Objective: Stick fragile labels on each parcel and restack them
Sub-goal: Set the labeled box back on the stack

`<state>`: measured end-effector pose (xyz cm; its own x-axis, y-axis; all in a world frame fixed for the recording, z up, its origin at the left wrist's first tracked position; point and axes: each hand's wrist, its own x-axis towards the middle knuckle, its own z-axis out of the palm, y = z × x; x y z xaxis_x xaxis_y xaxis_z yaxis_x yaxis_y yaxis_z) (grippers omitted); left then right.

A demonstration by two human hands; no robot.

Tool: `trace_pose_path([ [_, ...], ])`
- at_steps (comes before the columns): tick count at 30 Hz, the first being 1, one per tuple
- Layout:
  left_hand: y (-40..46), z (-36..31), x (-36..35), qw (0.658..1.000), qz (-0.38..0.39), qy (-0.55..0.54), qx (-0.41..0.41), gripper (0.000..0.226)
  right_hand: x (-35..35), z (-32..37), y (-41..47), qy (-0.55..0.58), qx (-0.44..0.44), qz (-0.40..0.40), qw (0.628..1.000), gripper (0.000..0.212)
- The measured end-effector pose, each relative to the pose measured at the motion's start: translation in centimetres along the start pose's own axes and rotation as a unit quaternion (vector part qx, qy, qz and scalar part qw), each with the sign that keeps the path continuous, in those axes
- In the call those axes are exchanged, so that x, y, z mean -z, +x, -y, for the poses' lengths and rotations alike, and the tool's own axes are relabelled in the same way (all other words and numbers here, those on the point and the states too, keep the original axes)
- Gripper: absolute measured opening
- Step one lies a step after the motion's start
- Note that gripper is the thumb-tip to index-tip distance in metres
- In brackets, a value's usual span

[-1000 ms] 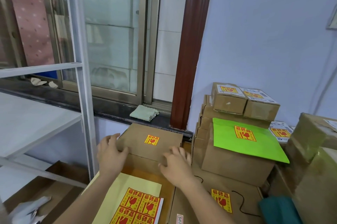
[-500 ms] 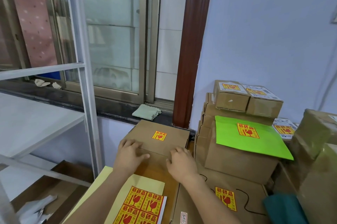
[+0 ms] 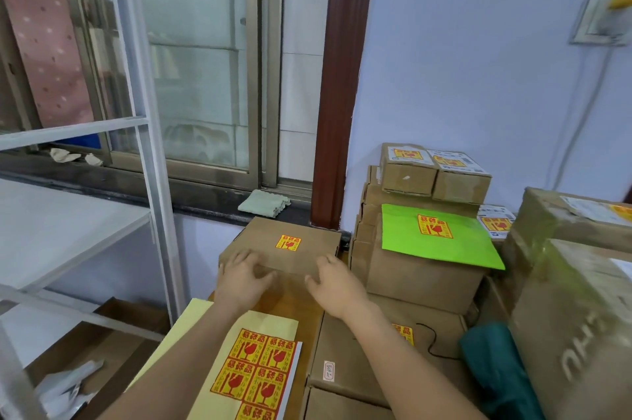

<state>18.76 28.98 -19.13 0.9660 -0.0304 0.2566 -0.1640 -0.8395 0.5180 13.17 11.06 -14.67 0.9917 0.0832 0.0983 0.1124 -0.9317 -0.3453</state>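
A: Where is the labelled parcel (image 3: 284, 245) being kept?

B: It is being kept below the window sill (image 3: 205, 195), on top of another carton, just left of the stack of cartons (image 3: 410, 269) against the blue wall. A yellow and red fragile label (image 3: 288, 243) is being shown on its top face.

A: How is it being handled?

B: Its near edge is being touched by both hands. The left hand (image 3: 243, 277) is being laid on the near left corner with its fingers spread and only lightly bent; nothing is being pinched. The right hand (image 3: 333, 284) is being held at the near right corner, fingers relaxed and slightly curved, thumb pointing inward. No firm grip is being shown by either hand.

A: And the labels?

B: A sheet of fragile labels (image 3: 254, 370) is being left on pale yellow backing paper (image 3: 191, 320), under the left forearm, near the viewer. One label is being carried by the green envelope (image 3: 441, 238) lying on the stack, and others are being carried by the two small boxes (image 3: 434, 175) set side by side above it.

A: Anything else?

B: A folded pale green cloth (image 3: 263, 202) is being kept on the sill, a white metal shelf rack (image 3: 143, 146) is being seen at the left, and large taped cartons (image 3: 574, 300) are being seen at the right.
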Motion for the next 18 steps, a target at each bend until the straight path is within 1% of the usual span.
trace_pose_path([
  [2,-1.7,-1.7,0.2,0.995,-0.044,-0.085,0.006,0.032,0.9,-0.2,-1.5,0.008,-0.008,-0.023,1.0,0.04],
  [3,-2.6,-2.5,0.3,0.993,-0.054,-0.109,0.008,0.029,1.2,-0.3,-2.4,0.013,-0.014,-0.028,0.999,0.036],
  [5,-4.5,-4.1,0.5,0.99,-0.045,-0.132,0.004,0.029,1.6,-0.4,-4.4,0.027,-0.026,-0.039,0.999,0.034],
  [9,-8.2,-6.3,0.8,0.984,0.024,-0.176,-0.003,0.028,1.8,-1.3,-8.6,0.056,-0.048,-0.059,0.995,0.034],
  [15,-12.6,-8.3,0.1,0.968,0.108,-0.224,0.041,0.042,1.8,-3.4,-15.1,0.071,-0.092,-0.088,0.989,0.031],
  [18,-14.4,-9.4,-0.5,0.961,0.142,-0.232,0.056,0.043,1.6,-4.6,-17.5,0.053,-0.11,-0.082,0.989,0.042],
])
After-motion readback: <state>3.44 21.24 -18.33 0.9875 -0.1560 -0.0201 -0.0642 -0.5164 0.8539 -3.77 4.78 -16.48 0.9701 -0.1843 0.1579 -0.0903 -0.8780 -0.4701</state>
